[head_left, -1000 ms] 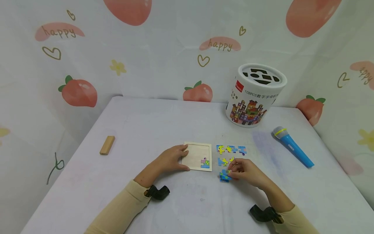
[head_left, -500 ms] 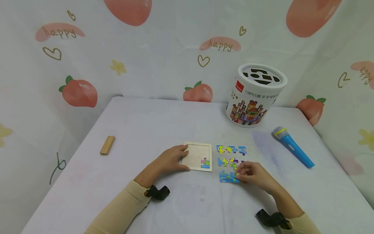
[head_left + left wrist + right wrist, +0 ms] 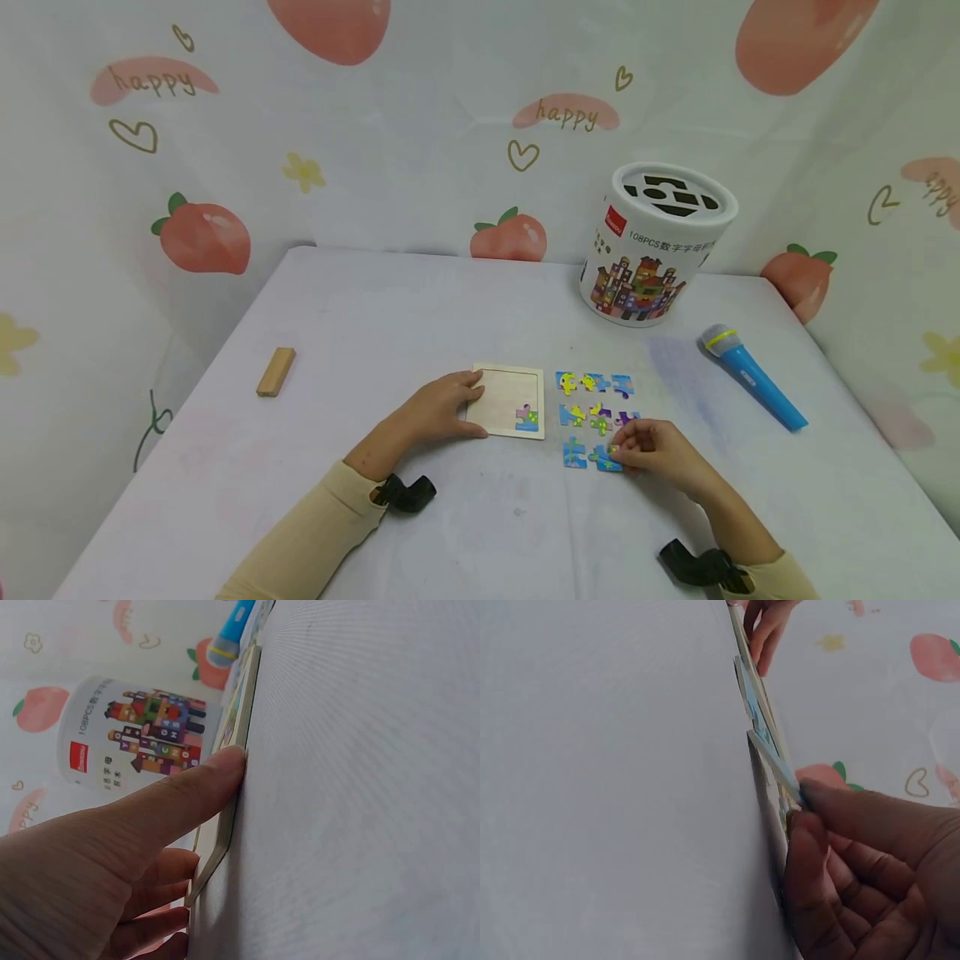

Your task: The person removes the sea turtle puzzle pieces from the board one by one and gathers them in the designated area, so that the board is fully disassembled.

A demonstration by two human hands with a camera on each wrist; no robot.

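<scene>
My left hand (image 3: 447, 406) holds the left side of a square wooden puzzle tray (image 3: 498, 398), its thumb along the near edge. A joined pink, green and blue patch (image 3: 527, 418) fills the tray's near right corner. To the tray's right, my right hand (image 3: 651, 447) pinches a blue puzzle piece (image 3: 604, 459) between thumb and forefinger. In the right wrist view this puzzle piece (image 3: 778, 766) is tilted, one end lower than the end between the fingers. Another blue puzzle piece (image 3: 574, 454) lies just left of it. Several more puzzle pieces (image 3: 587, 382) lie in rows behind.
A white cylindrical block bucket (image 3: 652, 246) stands at the back right. A blue toy microphone (image 3: 756, 379) lies on the right side of the table. Far left is a small wooden block (image 3: 276, 372). A peach-printed cloth (image 3: 397, 167) hangs behind the table.
My right hand has moved right with the blue puzzle piece, from over the near left piece to beside it, uncovering pieces in the middle row. My left hand stays on the tray.
</scene>
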